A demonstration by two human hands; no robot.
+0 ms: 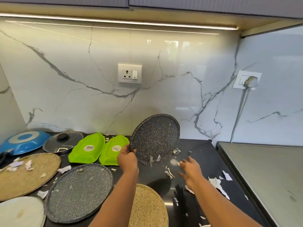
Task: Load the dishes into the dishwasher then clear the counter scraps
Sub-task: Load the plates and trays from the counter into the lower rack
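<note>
Speckled dark round plate (pixel 155 138): tilted up on edge above the black counter (pixel 203 154), lower rim near the counter surface, face turned toward the camera, pale flecks clinging near its bottom edge.
Left hand (pixel 127 158): gripping the tilted plate's left rim, thumb on the front face, fingers curled behind.
Right hand (pixel 190 171): fingers spread and relaxed, holding nothing, hovering over the counter just right of the plate's lower edge; slightly blurred.
Counter scraps (pixel 169 173): torn white paper bits and pale peelings scattered over the black counter below and right of the plate, larger torn white pieces (pixel 218 184) toward the right edge.
Second speckled grey round plate (pixel 79 192): flat on the counter, front left, a few scraps on it.
Two bright green leaf-shaped plastic trays (pixel 88 147): upside down side by side behind that plate, round labels showing.
Woven tan round mat (pixel 27 175): far left, paper scraps on top.
Second woven mat (pixel 149 207): front centre, partly under the left forearm.
Glass lid with black knob (pixel 63 141): back left, beside a blue pan (pixel 24 142) turned upside down.
White round plate (pixel 21 212): bottom left corner.
Backsplash: white marble with grey veins, white wall socket (pixel 129 73) at centre, second socket with a plug and cord (pixel 247 81) at right.
Grey steel surface (pixel 262 169): right of the counter.
</note>
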